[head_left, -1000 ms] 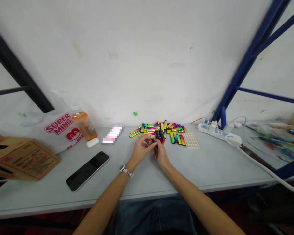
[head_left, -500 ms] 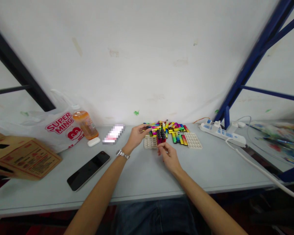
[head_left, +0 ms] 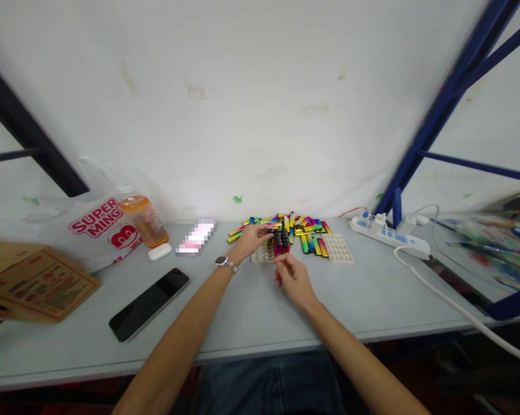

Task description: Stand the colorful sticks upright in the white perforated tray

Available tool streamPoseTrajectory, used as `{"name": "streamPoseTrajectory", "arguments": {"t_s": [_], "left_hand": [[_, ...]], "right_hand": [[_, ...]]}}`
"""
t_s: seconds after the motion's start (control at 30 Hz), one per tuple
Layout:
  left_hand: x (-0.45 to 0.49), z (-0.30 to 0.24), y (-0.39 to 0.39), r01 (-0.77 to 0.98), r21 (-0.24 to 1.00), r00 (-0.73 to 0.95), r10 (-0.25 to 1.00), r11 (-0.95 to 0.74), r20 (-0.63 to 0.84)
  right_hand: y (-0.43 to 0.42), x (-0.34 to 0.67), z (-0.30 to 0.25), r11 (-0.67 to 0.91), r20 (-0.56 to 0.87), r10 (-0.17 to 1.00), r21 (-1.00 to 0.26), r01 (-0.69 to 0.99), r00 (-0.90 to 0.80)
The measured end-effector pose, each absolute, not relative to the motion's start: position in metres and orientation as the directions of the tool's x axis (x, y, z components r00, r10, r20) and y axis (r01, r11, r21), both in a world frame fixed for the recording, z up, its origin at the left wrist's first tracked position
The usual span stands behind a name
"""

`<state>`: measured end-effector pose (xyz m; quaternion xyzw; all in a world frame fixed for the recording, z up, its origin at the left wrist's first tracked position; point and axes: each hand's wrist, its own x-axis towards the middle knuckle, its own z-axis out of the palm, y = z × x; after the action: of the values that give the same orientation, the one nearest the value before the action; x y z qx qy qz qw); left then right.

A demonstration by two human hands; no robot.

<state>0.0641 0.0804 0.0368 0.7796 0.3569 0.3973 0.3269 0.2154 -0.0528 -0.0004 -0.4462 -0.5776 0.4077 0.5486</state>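
A heap of shiny rainbow-coloured sticks (head_left: 301, 226) lies at the back of the grey table (head_left: 251, 311). In front of it sit two white dimpled trays. The left tray (head_left: 262, 255) carries several sticks standing upright (head_left: 281, 241). My left hand (head_left: 253, 239), with a watch on its wrist, reaches over that tray, fingers curled on a dark-tipped stick at the heap's edge. My right hand (head_left: 291, 275) hovers just before the upright sticks with thumb and fingers pinched; what is in them does not show. The right tray (head_left: 336, 248) holds nothing.
A black phone (head_left: 150, 304), a white earbud case (head_left: 159, 251), an orange drink bottle (head_left: 144, 219) and a plastic bag (head_left: 87, 230) lie to the left, with a cardboard box (head_left: 30, 282) at the edge. A white power strip (head_left: 387, 235) and its cable (head_left: 459, 311) run right.
Both hands were together at the sticks a second ago. Since then the left hand reached back to the heap and the left tray came into view. The right hand drew slightly toward me.
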Motion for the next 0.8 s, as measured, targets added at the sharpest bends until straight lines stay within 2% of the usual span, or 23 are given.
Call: {"name": "streamPoseTrajectory", "arguments": {"t_s": [0.23, 0.37, 0.47, 0.53, 0.6, 0.7, 0.8], "left_hand": [[0.058, 0.035, 0.079, 0.416, 0.725, 0.395, 0.827, -0.549, 0.4], [0.052, 0.034, 0.08, 0.427, 0.7, 0.39, 0.815, -0.572, 0.429], [0.042, 0.037, 0.087, 0.427, 0.698, 0.292, 0.819, -0.574, 0.494], [0.033, 0.04, 0.094, 0.49, 0.667, 0.232, 0.822, -0.561, 0.52], [0.027, 0.042, 0.102, 0.592, 0.584, 0.269, 0.82, -0.555, 0.506], [0.026, 0.041, 0.109, 0.736, 0.377, 0.398, 0.81, -0.562, 0.431], [0.036, 0.036, 0.112, 0.779, 0.259, 0.466, 0.804, -0.57, 0.368]], "right_hand": [[-0.053, 0.215, 0.003, 0.254, 0.256, 0.967, -0.965, 0.069, 0.018], [-0.053, 0.214, 0.003, 0.227, 0.228, 0.974, -0.973, 0.047, 0.013], [-0.054, 0.213, 0.003, 0.227, 0.228, 0.974, -0.973, 0.049, 0.016], [-0.054, 0.213, 0.004, 0.232, 0.233, 0.972, -0.971, 0.059, 0.009], [-0.054, 0.212, 0.003, 0.236, 0.236, 0.972, -0.969, 0.073, -0.005], [-0.055, 0.212, 0.003, 0.232, 0.232, 0.973, -0.969, 0.089, -0.019], [-0.056, 0.211, 0.004, 0.23, 0.229, 0.973, -0.969, 0.094, -0.023]]}}
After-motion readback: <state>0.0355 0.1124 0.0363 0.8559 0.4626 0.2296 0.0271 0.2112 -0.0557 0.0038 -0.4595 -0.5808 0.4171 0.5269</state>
